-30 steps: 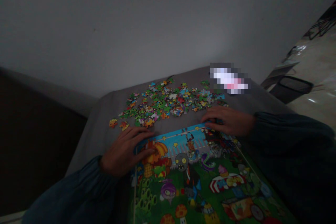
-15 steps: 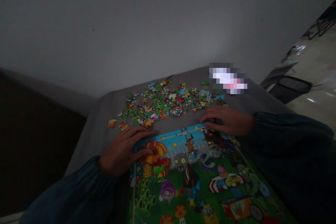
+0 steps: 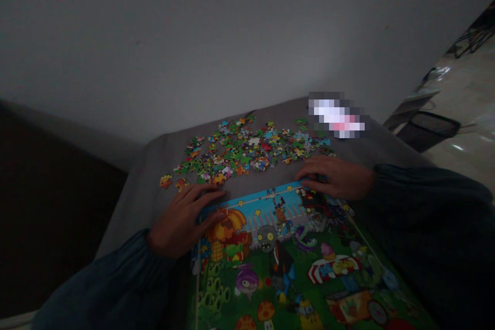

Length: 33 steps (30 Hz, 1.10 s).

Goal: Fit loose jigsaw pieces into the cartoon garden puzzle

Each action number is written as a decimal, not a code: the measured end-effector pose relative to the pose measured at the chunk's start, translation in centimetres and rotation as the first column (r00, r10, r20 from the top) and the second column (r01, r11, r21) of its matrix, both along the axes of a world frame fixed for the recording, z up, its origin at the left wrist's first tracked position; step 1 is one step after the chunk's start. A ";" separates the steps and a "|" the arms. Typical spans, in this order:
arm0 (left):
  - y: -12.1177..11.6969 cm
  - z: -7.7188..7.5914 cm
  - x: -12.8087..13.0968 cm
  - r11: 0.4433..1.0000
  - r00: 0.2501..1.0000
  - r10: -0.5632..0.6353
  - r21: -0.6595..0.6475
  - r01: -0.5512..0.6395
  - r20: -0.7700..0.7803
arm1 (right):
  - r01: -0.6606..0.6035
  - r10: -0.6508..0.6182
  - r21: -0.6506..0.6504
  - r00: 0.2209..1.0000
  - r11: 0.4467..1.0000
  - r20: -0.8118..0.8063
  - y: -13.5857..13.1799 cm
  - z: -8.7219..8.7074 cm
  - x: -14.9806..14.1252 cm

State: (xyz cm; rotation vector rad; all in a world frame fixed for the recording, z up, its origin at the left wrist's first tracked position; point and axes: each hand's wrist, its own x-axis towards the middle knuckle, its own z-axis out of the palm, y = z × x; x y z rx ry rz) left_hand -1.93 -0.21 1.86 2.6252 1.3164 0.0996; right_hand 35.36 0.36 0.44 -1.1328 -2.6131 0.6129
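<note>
A colourful cartoon puzzle board (image 3: 266, 263) lies in front of me, with zombies, plants and a pumpkin printed on green under a blue sky strip. My left hand (image 3: 187, 221) rests at its upper left corner, fingers stretched out and thumb over the picture. At the upper right corner sits my right hand (image 3: 334, 176), its fingers slightly bent and apart along the board's top edge. Neither hand holds anything that I can see. Just beyond the board is a spread of loose jigsaw pieces (image 3: 253, 142), several of them close to my left fingertips.
The grey-covered table (image 3: 149, 165) stands against a pale wall (image 3: 232, 31). At its far right corner lies a blurred-out bright object (image 3: 336, 116). A dark chair-like frame (image 3: 433, 126) is on the shiny floor (image 3: 464, 149) to the right.
My left thumb has lifted and shifted slightly up at the board's upper left corner. The right hand, the board and the pieces look unchanged.
</note>
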 end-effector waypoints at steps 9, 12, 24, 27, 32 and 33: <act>0.1 0.0 -0.4 0.999 1.000 -0.013 0.034 0.013 0.006 | 0.008 -0.008 0.009 1.000 1.000 -0.007 -0.1 0.0 0.0; 0.2 0.3 -0.3 0.998 1.000 -0.021 0.063 0.020 0.022 | 0.011 -0.011 0.002 1.000 1.000 -0.008 0.0 0.0 0.0; -0.1 0.2 -0.1 1.000 0.999 -0.029 0.009 0.030 -0.022 | 0.003 -0.003 -0.006 1.000 1.000 -0.004 -0.1 0.1 -0.1; -0.3 0.1 -0.2 1.000 1.000 -0.027 -0.011 0.027 -0.011 | -0.001 0.001 0.001 1.000 1.000 -0.012 0.0 0.0 -0.1; -0.6 -0.4 -0.3 0.999 1.000 -0.009 -0.050 0.009 -0.010 | 0.002 -0.002 0.000 1.000 1.000 -0.007 0.0 0.0 0.0; -0.7 -0.5 -0.3 0.999 1.000 -0.005 -0.045 0.005 -0.005 | 0.002 -0.002 -0.002 1.000 1.000 -0.007 0.0 0.0 0.0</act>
